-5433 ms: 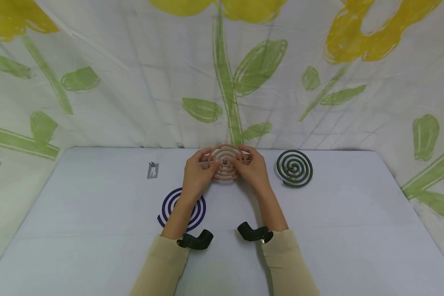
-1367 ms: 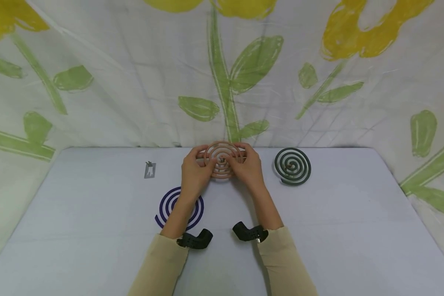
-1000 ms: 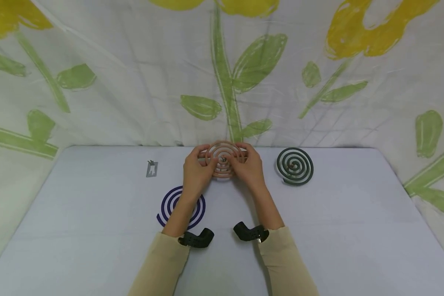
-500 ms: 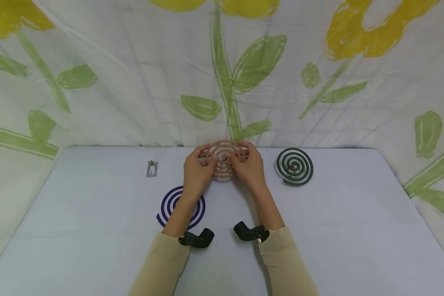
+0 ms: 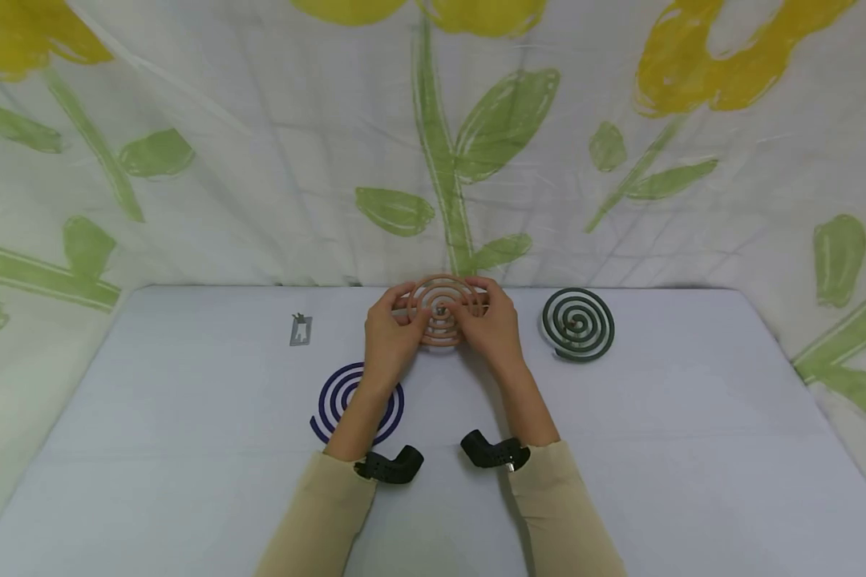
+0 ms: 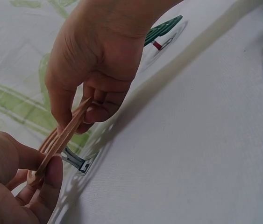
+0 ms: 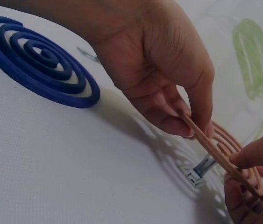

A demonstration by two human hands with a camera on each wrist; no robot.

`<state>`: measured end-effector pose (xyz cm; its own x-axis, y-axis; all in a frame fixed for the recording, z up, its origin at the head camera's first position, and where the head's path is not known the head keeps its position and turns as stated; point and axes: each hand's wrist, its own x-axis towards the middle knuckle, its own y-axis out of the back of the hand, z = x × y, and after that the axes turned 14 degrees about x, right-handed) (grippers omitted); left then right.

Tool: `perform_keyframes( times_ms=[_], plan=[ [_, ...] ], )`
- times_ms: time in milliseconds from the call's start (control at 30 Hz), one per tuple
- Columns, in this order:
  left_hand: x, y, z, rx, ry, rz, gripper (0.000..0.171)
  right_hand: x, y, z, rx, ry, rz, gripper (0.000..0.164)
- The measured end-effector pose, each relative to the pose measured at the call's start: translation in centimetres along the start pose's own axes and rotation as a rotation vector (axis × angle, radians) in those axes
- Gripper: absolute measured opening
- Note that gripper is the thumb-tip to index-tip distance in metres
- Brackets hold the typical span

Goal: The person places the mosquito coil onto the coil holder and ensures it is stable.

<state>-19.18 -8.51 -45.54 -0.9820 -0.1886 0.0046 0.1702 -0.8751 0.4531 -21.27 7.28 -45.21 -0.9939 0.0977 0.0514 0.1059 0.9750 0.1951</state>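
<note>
Both hands hold a reddish-brown mosquito coil (image 5: 443, 343) near the far edge of the table. My left hand (image 5: 391, 336) pinches its left side and my right hand (image 5: 495, 330) its right side, thumbs near the middle. A small metal coil stand (image 7: 200, 171) is under the coil, its base on the table; in the head view a bit of metal shows at the coil's centre. The coil sits raised above the table. Whether the stand's tip is fixed in the coil I cannot tell. The left wrist view shows the coil (image 6: 69, 129) edge-on between the fingers.
A dark green mosquito coil (image 5: 577, 353) sits raised to the right, with a stand under it. A blue coil (image 5: 323, 405) lies flat, partly under the left forearm. Another small metal stand (image 5: 300, 331) lies at the left. A flower-printed cloth (image 5: 296, 200) hangs behind the table.
Both hands keep hold of the brown coil in nearly the same place throughout. The head view shifts slightly; the other coils and the left stand stay put.
</note>
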Motion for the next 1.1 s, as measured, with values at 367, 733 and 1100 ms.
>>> perform_keyframes(
  times_ms=[367, 733, 1100],
  plan=[
    [0.10, -0.26, -0.01, -0.001, -0.011, -0.001, 0.047, 0.10, 0.23, -0.10, -0.018, 0.012, 0.005, 0.051],
    [0.15, -0.36, -0.10, -0.010, -0.035, 0.003, 0.048, 0.11, 0.39, -0.09, -0.019, 0.000, 0.004, 0.051],
    [0.11, -0.25, -0.21, -0.004, -0.038, -0.007, 0.049, -0.01, 0.47, -0.18, -0.029, 0.000, 0.003, 0.053]
  ],
)
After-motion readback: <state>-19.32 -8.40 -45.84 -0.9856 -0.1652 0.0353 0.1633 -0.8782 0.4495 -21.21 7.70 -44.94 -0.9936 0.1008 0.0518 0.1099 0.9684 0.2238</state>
